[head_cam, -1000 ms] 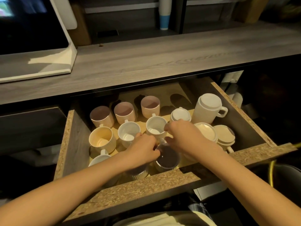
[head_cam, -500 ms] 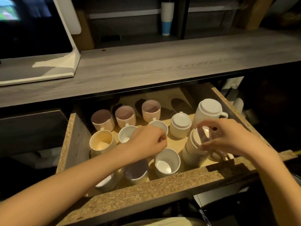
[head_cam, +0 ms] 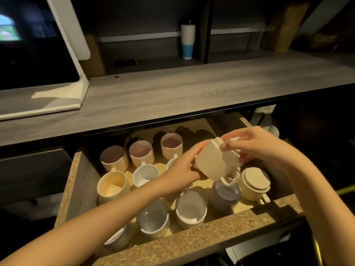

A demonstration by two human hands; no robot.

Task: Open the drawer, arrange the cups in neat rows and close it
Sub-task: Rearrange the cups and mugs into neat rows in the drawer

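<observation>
Item: cream ribbed ceramic mug (head_cam: pixel 213 163), tilted (handle downward), gripped by left hand (head_cam: pixel 183 169) and right hand (head_cam: pixel 255 144) above open chipboard drawer (head_cam: pixel 192 244).

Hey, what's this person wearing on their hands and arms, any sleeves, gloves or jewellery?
Nothing visible. The left hand and right hand are both bare, with no gloves, rings, watch or bracelet, and no sleeve reaches into view on either side.
</observation>
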